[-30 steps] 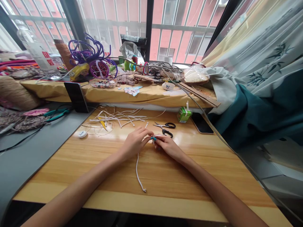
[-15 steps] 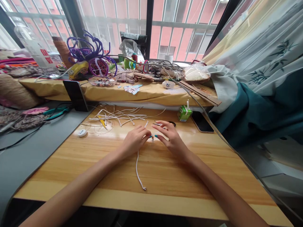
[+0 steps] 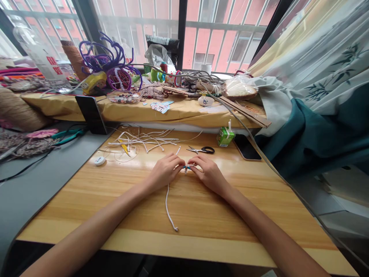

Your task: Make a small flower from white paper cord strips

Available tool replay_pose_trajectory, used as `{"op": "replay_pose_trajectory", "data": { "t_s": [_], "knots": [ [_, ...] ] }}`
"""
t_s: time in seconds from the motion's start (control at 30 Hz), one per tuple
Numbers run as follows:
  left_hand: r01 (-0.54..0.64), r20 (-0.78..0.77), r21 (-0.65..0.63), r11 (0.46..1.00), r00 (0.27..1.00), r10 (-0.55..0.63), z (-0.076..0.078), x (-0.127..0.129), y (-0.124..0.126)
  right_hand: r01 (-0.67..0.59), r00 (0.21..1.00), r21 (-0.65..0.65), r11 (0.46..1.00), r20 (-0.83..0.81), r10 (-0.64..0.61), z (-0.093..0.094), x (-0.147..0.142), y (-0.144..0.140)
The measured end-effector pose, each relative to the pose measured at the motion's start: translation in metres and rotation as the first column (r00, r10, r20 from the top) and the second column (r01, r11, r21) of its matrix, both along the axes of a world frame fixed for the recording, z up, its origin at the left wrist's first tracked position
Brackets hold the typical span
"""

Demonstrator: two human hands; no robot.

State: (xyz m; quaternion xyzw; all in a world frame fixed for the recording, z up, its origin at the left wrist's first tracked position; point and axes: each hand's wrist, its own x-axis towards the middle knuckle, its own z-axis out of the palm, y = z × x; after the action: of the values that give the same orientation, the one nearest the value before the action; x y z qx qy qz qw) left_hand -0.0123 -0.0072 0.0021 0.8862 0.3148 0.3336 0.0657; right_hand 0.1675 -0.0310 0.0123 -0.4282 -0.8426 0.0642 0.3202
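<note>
My left hand (image 3: 165,171) and my right hand (image 3: 208,173) meet fingertip to fingertip over the wooden table (image 3: 201,215). Both pinch a small knotted piece of white cord (image 3: 168,207) with a bit of teal at the pinch point. A loose tail of that cord trails from my left hand toward me and ends on the table. Black-handled scissors (image 3: 203,149) lie just beyond my right hand, apart from it.
A pile of cut white cord pieces (image 3: 144,141) lies at the back left of the table, beside a small white round disc (image 3: 100,160). A green juice carton (image 3: 225,136) and a dark phone (image 3: 245,147) sit back right. A cluttered shelf (image 3: 150,109) runs behind.
My right hand had lifted with spread fingers near the scissors half a second ago; it has come back and closed on the cord beside my left hand.
</note>
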Motion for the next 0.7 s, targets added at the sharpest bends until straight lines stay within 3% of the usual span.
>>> {"op": "replay_pose_trajectory", "data": {
  "t_s": [0.3,0.7],
  "knots": [
    [0.004,0.022,-0.159,0.987,1.000,0.000,0.0005,0.0006,0.0002,-0.017,1.000,-0.047,0.999,-0.010,0.017,-0.0064,0.0016,0.0031],
    [-0.073,0.033,-0.312,0.947,0.996,0.088,0.0036,0.0006,0.0041,-0.066,0.991,-0.028,0.997,0.114,0.068,-0.0090,0.0052,0.0049]
  ]
}}
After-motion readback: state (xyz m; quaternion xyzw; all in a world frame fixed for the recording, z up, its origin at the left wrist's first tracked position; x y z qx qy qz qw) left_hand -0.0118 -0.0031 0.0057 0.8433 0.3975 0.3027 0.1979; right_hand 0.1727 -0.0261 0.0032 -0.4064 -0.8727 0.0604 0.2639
